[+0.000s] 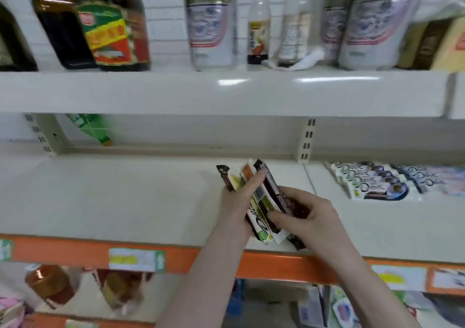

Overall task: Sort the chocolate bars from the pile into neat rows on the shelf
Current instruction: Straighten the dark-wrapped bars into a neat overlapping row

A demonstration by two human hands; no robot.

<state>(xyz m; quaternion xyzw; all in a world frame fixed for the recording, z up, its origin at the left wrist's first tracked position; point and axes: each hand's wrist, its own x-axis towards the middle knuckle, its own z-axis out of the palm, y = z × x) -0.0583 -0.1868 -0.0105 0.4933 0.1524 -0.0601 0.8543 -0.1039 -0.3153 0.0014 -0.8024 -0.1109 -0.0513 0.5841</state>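
Both hands hold one fanned bundle of chocolate bars (261, 201) just above the middle shelf (113, 201). The wrappers are dark brown, white, green and orange. My left hand (239, 199) grips the bundle from the left, its fingers laid across the bars' upper halves. My right hand (307, 212) closes on the dark bar at the bundle's right side, thumb on top. More chocolate bars (372, 180) in white and dark wrappers lie overlapping in a row on the shelf's right part.
The shelf above (226, 91) carries dark sauce bottles (110, 23) and clear bottles (214, 23). A green bottle (93, 128) lies at the back left of the middle shelf. An orange price strip (63, 251) edges the shelf front. Packaged goods fill the shelf below.
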